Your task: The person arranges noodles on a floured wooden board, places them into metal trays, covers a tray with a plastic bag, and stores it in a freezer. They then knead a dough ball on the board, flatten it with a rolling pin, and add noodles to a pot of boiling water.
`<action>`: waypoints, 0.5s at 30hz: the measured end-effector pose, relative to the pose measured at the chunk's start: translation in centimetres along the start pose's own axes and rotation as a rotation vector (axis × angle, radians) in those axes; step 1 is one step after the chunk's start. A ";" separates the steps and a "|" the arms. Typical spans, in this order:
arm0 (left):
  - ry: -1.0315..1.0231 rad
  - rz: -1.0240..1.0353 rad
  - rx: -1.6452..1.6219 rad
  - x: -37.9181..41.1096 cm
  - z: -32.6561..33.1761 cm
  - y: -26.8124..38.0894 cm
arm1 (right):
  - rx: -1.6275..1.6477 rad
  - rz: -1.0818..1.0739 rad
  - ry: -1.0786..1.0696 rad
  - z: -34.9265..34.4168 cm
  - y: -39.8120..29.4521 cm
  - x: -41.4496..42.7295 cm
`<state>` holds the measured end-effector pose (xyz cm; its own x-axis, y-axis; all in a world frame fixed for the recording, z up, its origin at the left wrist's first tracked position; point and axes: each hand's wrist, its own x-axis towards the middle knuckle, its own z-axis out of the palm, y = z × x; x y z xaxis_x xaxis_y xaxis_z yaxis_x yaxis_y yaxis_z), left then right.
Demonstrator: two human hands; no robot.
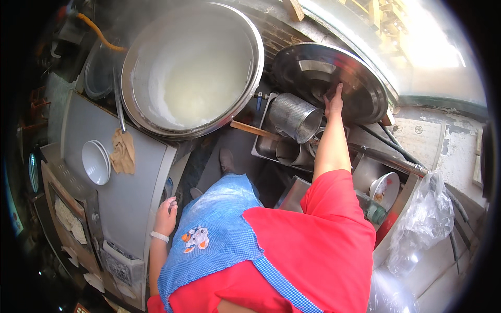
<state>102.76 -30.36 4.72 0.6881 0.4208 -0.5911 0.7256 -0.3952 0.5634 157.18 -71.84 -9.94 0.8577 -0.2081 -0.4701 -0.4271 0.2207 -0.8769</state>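
My right hand (pixel 334 102) reaches up to a large round metal lid (pixel 364 98), which leans tilted by the window; the fingers are at its middle, where a handle may be hidden. My left hand (pixel 167 213) hangs beside the counter's edge with nothing in it, fingers loosely bent. Ahead on the left a big steel pot (pixel 258 51) stands uncovered, with cloudy, steaming liquid (pixel 199 90) inside. Below the lid, a perforated metal strainer basket (pixel 291 113) lies on its side over a steel container, near a wooden handle (pixel 254 129).
On the steel counter (pixel 129 203) at left are stacked white bowls (pixel 96 162) and a tan cloth (pixel 123 152). At right are a metal rail (pixel 387 157), a bowl with scraps (pixel 385 189), a glass bottle (pixel 373 211) and a clear plastic bag (pixel 424 219).
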 end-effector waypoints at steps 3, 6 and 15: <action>-0.007 -0.023 -0.029 0.0 -0.1 0.3 | -0.089 0.059 0.050 -0.3 -0.1 -0.1; -0.026 -0.021 -0.006 0.1 0.0 0.1 | -0.283 0.107 0.079 -1.8 -0.2 1.8; -0.090 0.059 -0.022 1.8 0.6 0.0 | -1.911 -0.009 -0.243 -7.7 -1.7 -6.0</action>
<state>104.00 -30.11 3.36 0.7278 0.3218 -0.6056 0.6844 -0.3988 0.6104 150.60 -78.32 -6.37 0.8047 -0.0487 -0.5917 0.0220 -0.9935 0.1118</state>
